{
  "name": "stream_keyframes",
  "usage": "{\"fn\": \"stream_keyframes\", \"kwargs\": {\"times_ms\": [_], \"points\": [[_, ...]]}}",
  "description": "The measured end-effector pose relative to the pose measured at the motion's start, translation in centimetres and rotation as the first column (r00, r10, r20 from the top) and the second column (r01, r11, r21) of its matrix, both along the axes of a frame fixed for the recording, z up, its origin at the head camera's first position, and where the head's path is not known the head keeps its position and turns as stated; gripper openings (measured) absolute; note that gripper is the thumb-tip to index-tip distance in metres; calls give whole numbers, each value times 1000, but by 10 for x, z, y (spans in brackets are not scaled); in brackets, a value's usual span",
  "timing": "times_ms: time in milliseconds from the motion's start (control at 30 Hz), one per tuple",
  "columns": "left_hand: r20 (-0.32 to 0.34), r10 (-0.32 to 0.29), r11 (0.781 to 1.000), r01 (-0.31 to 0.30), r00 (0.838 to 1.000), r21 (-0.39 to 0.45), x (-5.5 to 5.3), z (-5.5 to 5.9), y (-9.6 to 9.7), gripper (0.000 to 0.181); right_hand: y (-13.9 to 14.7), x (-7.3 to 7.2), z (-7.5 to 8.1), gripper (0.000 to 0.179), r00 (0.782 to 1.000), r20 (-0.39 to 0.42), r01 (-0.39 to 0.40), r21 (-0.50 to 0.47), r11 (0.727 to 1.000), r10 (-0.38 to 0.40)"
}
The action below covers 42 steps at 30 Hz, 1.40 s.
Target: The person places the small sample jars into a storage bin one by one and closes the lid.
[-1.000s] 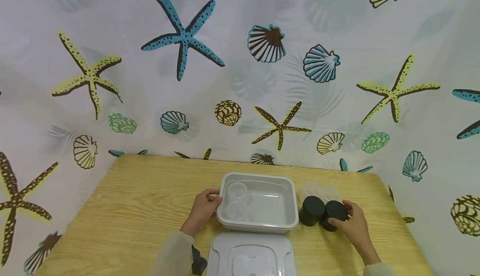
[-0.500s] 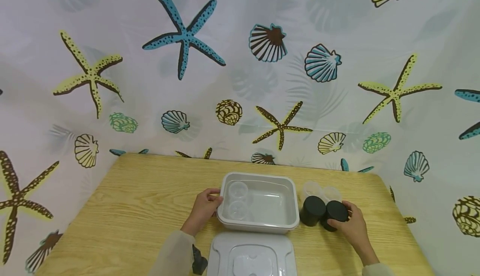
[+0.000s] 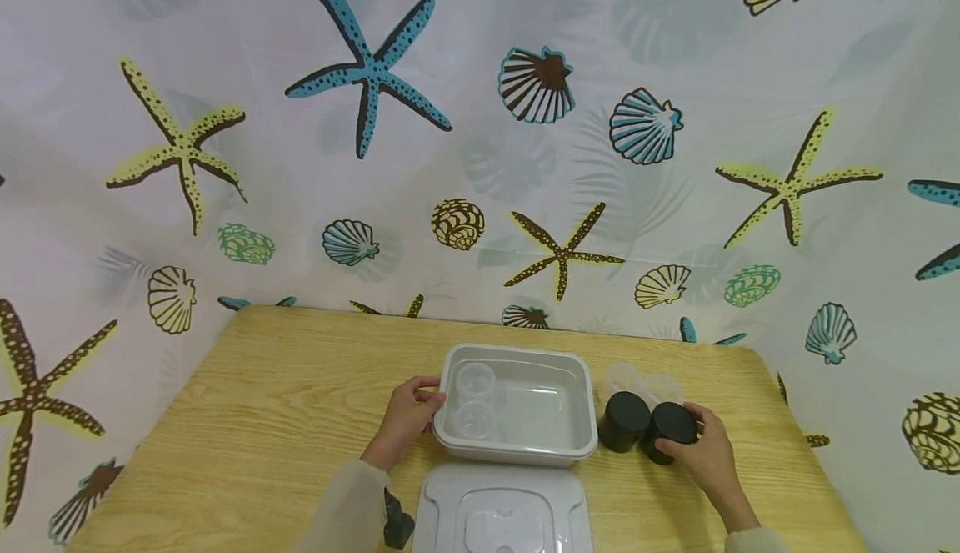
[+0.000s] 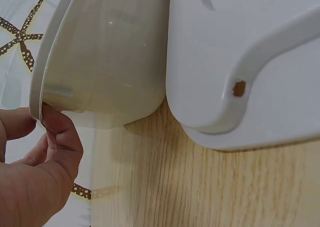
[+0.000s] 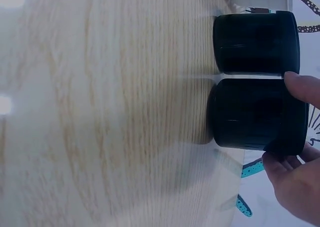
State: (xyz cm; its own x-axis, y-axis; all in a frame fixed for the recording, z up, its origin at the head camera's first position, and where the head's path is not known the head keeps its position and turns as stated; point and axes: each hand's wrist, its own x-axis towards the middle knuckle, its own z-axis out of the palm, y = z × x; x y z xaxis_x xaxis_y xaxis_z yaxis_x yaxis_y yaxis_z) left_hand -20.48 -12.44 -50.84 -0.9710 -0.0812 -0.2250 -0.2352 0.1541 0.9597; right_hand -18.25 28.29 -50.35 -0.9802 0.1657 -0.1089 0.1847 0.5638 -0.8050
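A whitish plastic box (image 3: pixel 543 407) stands on the table with two clear cups (image 3: pixel 476 379) at its left end. My left hand (image 3: pixel 408 414) pinches the box's left rim between thumb and fingers, as the left wrist view shows up close. To the right of the box are two black lidded jars, side by side. My right hand (image 3: pixel 705 449) grips the right-hand black jar (image 5: pixel 257 116) near its top, thumb on one side and fingers on the other. The other black jar (image 5: pixel 255 43) stands right beside it, nearer the box.
Two clear cups (image 3: pixel 622 377) stand behind the black jars. A white lid (image 3: pixel 504 511) lies on the wooden table (image 3: pixel 300 403) in front of the box. Behind the table hangs a curtain (image 3: pixel 465 161) printed with starfish and shells.
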Motion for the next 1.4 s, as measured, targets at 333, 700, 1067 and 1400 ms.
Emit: {"fn": "stream_keyframes", "kwargs": {"times_ms": [333,700,1067,1400], "points": [[-15,-4,1000,4,1000,-1,-1,-1,0,32,2,3,9,81,1000,-6,-7,25,1000,7],[-13,-4,1000,4,1000,2,-1,-2,0,32,5,8,18,80,999,-7,-32,2,999,32],[-6,-7,1000,7,1000,3,-1,-3,-1,33,4,15,33,79,999,-8,-51,28,998,51],[-1,-9,1000,9,1000,1,-1,-1,-1,34,1,20,42,79,997,-21,-74,11,997,74]]}}
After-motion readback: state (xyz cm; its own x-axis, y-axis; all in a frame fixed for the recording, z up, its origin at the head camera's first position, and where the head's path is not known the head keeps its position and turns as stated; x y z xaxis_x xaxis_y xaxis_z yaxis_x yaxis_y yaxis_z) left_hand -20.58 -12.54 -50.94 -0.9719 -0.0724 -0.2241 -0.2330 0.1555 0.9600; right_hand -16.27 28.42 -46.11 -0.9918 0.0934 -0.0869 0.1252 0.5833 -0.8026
